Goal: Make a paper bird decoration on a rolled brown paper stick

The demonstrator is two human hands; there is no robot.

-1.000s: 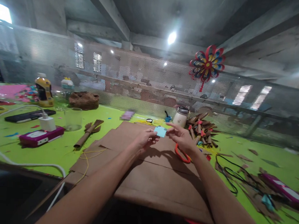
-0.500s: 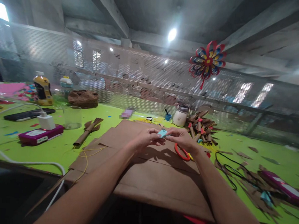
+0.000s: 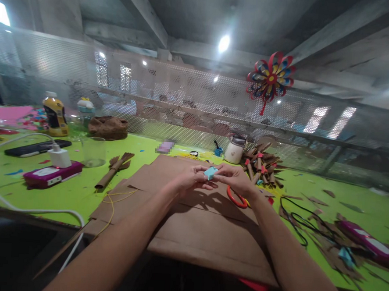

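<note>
A small light-blue piece of paper [image 3: 210,173] is pinched between both hands, above the brown paper sheets [image 3: 205,234] in front of me. My left hand [image 3: 192,179] grips its left side with thumb and fingers. My right hand [image 3: 232,178] pinches its right edge. Orange-handled scissors [image 3: 236,198] lie under and beside my right hand, their blades hidden from view. Left of the sheets rests a rolled brown paper piece [image 3: 113,172] with flared strips, and a yellow string [image 3: 113,208] trails over the sheets' left part.
A white jar [image 3: 235,149] and a pile of brown paper rolls [image 3: 261,166] stand at the back. Purple power strips [image 3: 52,175] lie left and right, with a white cable [image 3: 29,210] and black cord [image 3: 295,217]. A clear cup [image 3: 94,152] and yellow bottle [image 3: 55,115] are left.
The light-blue paper has turned so that more of its face shows, and the fingers have shifted slightly around it. Everything else stays in place.
</note>
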